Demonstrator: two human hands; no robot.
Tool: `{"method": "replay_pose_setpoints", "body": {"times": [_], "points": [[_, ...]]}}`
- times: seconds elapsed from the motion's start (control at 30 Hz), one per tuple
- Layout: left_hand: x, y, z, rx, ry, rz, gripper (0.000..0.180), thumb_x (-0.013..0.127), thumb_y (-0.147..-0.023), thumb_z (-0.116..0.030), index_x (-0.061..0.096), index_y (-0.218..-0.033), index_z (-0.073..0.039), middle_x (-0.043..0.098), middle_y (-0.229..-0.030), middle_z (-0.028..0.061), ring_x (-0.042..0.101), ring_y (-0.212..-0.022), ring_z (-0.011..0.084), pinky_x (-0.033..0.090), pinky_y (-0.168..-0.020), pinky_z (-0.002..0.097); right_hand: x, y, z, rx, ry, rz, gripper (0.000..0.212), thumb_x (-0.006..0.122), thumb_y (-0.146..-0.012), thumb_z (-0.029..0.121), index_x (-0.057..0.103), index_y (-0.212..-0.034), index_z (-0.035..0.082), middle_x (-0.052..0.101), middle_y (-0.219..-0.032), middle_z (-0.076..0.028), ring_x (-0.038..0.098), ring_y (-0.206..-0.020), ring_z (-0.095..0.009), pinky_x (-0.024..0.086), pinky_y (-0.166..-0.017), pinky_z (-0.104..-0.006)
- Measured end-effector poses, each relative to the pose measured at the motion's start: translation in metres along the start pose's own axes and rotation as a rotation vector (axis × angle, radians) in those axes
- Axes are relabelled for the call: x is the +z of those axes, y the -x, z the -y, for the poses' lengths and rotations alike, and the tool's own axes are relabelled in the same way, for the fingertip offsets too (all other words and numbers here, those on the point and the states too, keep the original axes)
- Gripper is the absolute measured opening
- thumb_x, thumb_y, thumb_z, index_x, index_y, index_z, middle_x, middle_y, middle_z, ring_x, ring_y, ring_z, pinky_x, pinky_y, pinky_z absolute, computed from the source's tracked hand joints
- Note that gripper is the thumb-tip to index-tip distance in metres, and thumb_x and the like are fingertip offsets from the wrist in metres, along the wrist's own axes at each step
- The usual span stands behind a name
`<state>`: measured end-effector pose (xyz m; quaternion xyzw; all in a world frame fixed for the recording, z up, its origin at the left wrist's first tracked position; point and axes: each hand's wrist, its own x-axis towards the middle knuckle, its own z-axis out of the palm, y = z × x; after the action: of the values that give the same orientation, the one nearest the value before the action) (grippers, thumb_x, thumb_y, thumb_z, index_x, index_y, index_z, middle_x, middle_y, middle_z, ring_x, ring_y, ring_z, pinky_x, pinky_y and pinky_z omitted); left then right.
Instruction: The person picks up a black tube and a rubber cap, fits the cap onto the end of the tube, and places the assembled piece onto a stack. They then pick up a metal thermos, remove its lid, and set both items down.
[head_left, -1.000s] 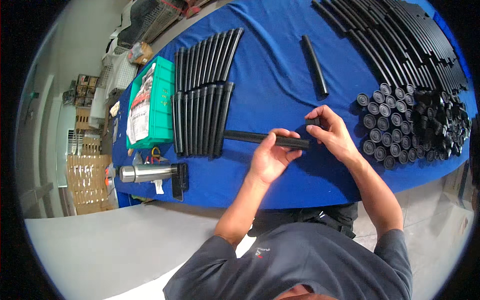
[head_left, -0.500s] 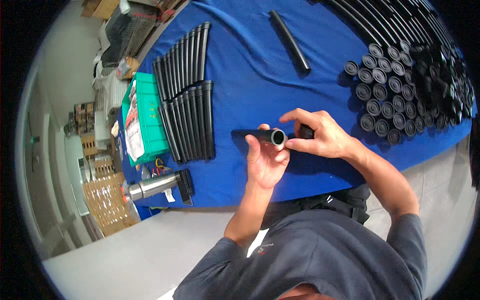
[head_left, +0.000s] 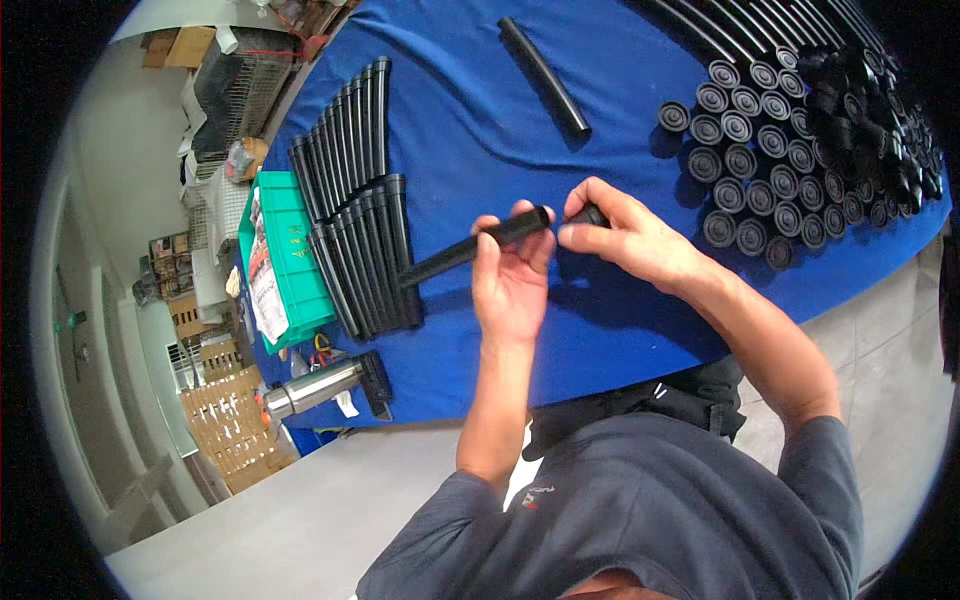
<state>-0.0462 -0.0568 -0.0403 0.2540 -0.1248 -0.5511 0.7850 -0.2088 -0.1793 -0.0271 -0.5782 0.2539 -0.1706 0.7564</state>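
Note:
My left hand [head_left: 512, 285], palm up, is closed around a black tube [head_left: 455, 258] near its right end. The tube slants down to the left, its far end over the standing rows of tubes. In my right hand [head_left: 640, 232] a black round cap [head_left: 588, 215] is pinched between thumb and fingers, close to the tube's right end. A small gap seems to part the cap from the tube. Beyond my hands, a single black tube [head_left: 545, 75] lies on the blue cloth [head_left: 450, 130].
Capped black tubes [head_left: 365, 255] lie in two rows at left, beside a green crate [head_left: 295, 260]. A steel flask [head_left: 310, 388] lies near the table's front left edge. Many black caps [head_left: 740, 160] are heaped at right, with long black tubes [head_left: 700, 30] behind them.
The tube in my left hand has swung from pointing its open end at me to lying slantwise. My right hand has brought the cap up to the tube's end.

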Motion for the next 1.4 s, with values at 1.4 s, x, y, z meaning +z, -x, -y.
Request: {"method": "replay_pose_setpoints", "body": {"times": [1.4], "points": [[0.002,-0.027,0.021,0.054,-0.117,-0.106,0.020,0.063,-0.092,-0.003,0.057,-0.110,-0.009,0.067,-0.107,0.0224,0.069,-0.100,0.0320,0.063,-0.083,0.0419,0.003,-0.001,-0.011,-0.223,0.244,-0.225,0.035,0.071,-0.088,0.009,0.059,-0.120,0.000,0.062,-0.087,-0.001,0.057,-0.073,-0.006,0.046,-0.064,-0.0206]]}}
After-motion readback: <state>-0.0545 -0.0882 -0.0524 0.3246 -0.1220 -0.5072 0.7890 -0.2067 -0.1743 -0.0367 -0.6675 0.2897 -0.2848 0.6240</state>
